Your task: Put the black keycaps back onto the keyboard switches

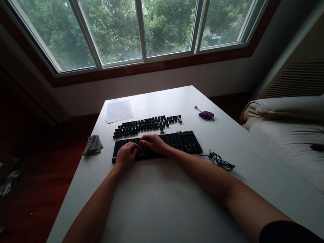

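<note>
A black keyboard lies across the white table in front of me. My left hand rests on its left half, fingers bent and drawn together. Just right of it, my right hand reaches down to the same spot with its fingertips pinched close. Whatever lies between the fingertips of either hand is too small and dark to make out. Behind the keyboard, loose black keycaps stand in rows on the table.
A printed sheet lies at the table's far left, above a grey cloth at the left edge. On the right are a purple cloth or pouch, a small brush and a coiled black cable. A sofa stands alongside.
</note>
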